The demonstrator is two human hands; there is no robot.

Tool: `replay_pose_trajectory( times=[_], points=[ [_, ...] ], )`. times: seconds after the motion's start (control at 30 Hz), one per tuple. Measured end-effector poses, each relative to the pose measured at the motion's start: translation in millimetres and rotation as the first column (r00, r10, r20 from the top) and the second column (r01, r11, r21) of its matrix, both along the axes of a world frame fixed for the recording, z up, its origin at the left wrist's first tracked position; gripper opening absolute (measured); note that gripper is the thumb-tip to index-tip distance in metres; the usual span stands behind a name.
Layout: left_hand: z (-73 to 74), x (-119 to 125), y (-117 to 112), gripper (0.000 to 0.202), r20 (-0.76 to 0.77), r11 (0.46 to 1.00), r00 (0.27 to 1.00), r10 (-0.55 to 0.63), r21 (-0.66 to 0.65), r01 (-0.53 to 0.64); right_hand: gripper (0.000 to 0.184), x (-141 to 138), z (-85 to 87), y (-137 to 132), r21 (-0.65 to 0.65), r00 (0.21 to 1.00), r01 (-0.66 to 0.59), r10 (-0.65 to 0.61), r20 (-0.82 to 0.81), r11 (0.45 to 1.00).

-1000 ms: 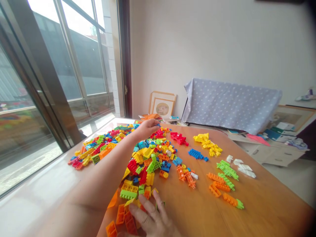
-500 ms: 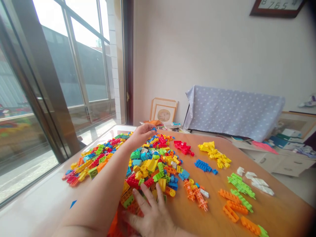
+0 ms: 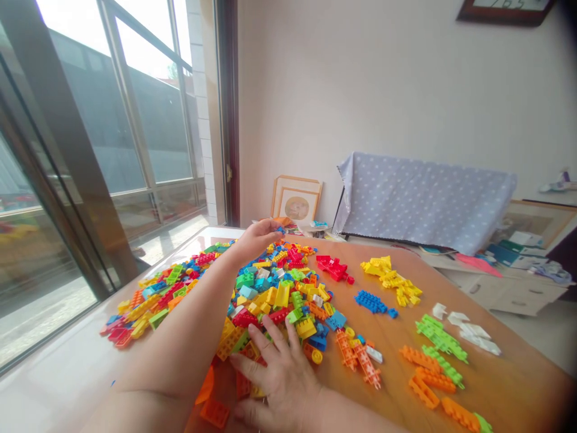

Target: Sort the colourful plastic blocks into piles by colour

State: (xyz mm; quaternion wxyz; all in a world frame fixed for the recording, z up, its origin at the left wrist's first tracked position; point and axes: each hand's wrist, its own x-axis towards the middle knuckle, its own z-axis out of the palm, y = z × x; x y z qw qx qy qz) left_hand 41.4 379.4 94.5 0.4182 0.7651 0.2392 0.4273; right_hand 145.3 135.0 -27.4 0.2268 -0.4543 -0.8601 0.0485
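A large heap of mixed plastic building bricks [image 3: 264, 297] covers the middle of the table. Stretched across it to the far edge of the heap, my left hand [image 3: 259, 239] pinches a small blue brick [image 3: 280, 230], which is partly hidden by the fingers. My right hand [image 3: 282, 376] lies palm down with fingers spread on the near side of the heap, touching bricks there. Below its thumb are orange bricks [image 3: 214, 412]. My left forearm hides part of the heap.
Right of the heap, sorted groups lie on the wooden table [image 3: 342, 409]: red pieces [image 3: 332, 268], yellow pieces [image 3: 392, 279], blue pieces [image 3: 372, 302], green pieces [image 3: 439, 337], white pieces [image 3: 478, 338] and orange pieces [image 3: 424, 391]. A glass door [image 3: 90, 180] stands at the left.
My right hand has slid a little forward into the heap, and bricks near its fingers have shifted. My left hand stays at the far edge, still pinching the blue brick. The view has moved slightly.
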Motion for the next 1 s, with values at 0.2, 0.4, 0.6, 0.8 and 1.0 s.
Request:
replay_pose_trajectory(
  times=[0.2, 0.4, 0.6, 0.8, 1.0],
  points=[
    [13.2, -13.8, -7.6, 0.033, 0.007, 0.999, 1.0, -0.029, -0.041, 0.03, 0.062, -5.5, -0.3, -24.0, 0.216, 0.997, 0.003, 0.013, -0.073, 0.976],
    [15.4, -21.9, -19.2, 0.036, 0.076, 0.996, 0.997, -0.01, -0.089, 0.017, 0.043, -48.0, -27.5, -51.7, 0.356, 0.964, -0.262, 0.224, 0.143, 0.897],
    [10.1, -25.1, -35.2, 0.037, 0.074, 0.992, 0.996, 0.058, -0.116, -0.05, 0.046, -47.5, -6.8, -41.6, 0.227, 0.966, -0.209, 0.165, 0.199, 0.951],
    [-3.0, -13.6, -66.3, 0.04, 0.023, 0.985, 0.997, 0.071, -0.159, -0.066, 0.048, -21.3, 14.1, -43.1, 0.052, 0.999, -0.027, 0.026, 0.03, 0.998],
    [-19.6, 11.0, -119.8, 0.041, 0.016, 0.975, 0.997, 0.071, -0.213, -0.066, 0.038, 32.6, 13.3, -52.3, 0.026, 0.928, 0.307, -0.293, -0.231, 0.951]
  ],
)
